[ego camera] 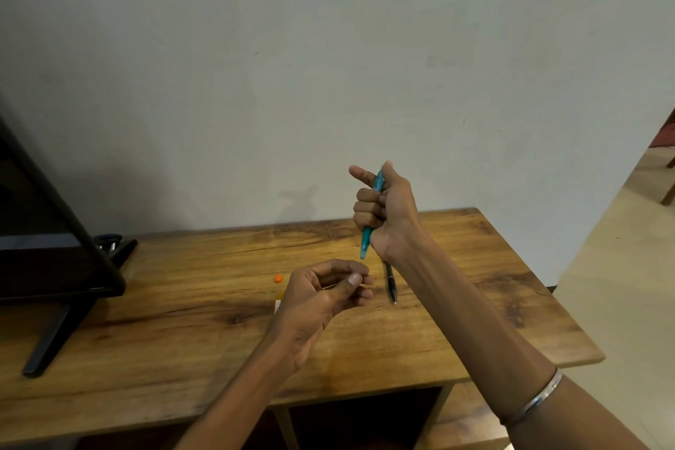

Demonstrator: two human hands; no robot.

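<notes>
Above the worktop [182, 321], right grip [387, 208] clenches a teal pen [366, 243], tip down; left grip [325, 292] pinches a thin piece [330, 287], maybe a refill, blurred. Black pen [391, 283] lies just beside.

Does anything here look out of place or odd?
Only a small orange piece lies loose on the table, left of the left hand pinching a thin rod, apart from the black pen and the teal pen in the right hand. Perhaps a removed pen part.
</notes>
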